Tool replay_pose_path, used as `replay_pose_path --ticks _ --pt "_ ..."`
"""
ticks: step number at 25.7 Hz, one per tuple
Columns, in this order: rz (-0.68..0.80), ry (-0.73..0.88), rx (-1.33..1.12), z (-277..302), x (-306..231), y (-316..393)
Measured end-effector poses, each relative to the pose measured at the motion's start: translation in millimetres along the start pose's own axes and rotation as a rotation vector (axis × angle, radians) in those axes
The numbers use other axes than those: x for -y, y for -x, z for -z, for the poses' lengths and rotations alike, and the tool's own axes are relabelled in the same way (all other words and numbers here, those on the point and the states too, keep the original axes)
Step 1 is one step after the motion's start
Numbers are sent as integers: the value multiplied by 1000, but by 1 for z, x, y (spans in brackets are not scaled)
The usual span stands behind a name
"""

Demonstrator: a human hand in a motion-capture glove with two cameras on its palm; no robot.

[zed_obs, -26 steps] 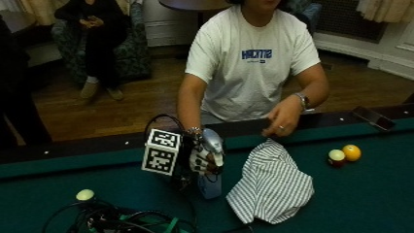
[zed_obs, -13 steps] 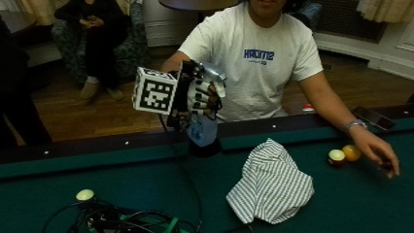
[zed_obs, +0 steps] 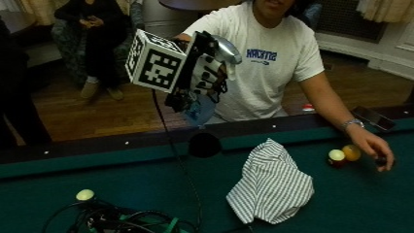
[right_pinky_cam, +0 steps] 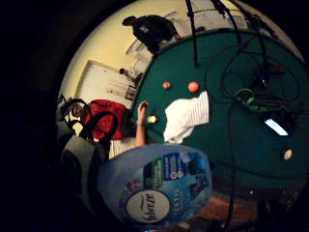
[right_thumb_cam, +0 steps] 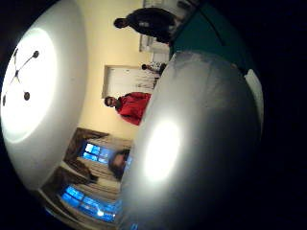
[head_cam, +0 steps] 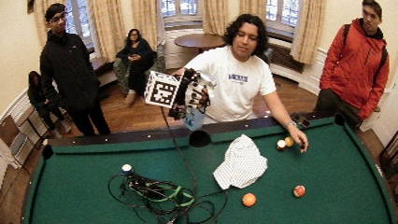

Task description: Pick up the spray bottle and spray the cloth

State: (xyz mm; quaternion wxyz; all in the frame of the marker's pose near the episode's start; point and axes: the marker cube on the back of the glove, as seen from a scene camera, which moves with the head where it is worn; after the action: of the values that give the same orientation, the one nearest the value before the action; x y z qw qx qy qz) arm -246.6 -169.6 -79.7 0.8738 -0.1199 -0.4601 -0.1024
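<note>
**Bottle lifted; aim before spraying**

Obs.: In the outside view the gloved right hand (zed_obs: 204, 73) is raised at chest height above the near rail of the pool table (zed_obs: 129, 189), fingers curled around the spray bottle (zed_obs: 200, 109), whose pale blue body hangs below the glove and grey head shows above it. The bottle is clear of the felt, well apart from the target. The striped cloth (zed_obs: 271, 187) lies crumpled on the green felt, beyond the side pocket (zed_obs: 204, 144) and nearer the person's bare hand (zed_obs: 372, 148), which rests on the felt just beside two balls (zed_obs: 343, 154).

Palm views: the little finger side camera shows the bottle's labelled body (right_pinky_cam: 157, 186) close against the palm, with the cloth (right_pinky_cam: 186, 116) on the felt far beyond it. The thumb side camera is largely filled by the bottle's pale rounded surface (right_thumb_cam: 192, 143).

Judgement: pick-up appears done; the spray step is not yet done. Nozzle direction cannot be read from these views.

Method for the step:
- Bring the bottle down and across toward the cloth, so the mist lands on fabric rather than felt.
- Turn the nozzle to face the cloth; confirm a finger sits on the trigger.
- Keep the bottle near upright so the feed tube draws liquid.
- Hold the cable bundle (zed_obs: 123, 221) and the balls outside the spray path.
</note>
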Motion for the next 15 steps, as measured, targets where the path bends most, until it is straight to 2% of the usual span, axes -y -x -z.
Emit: replay_pose_path --ticks 6,11,15 --pt "-211 274 -211 -42 32 -3" --pt "-401 535 -260 -99 45 -17" --pt "-504 622 -345 -144 56 -48"
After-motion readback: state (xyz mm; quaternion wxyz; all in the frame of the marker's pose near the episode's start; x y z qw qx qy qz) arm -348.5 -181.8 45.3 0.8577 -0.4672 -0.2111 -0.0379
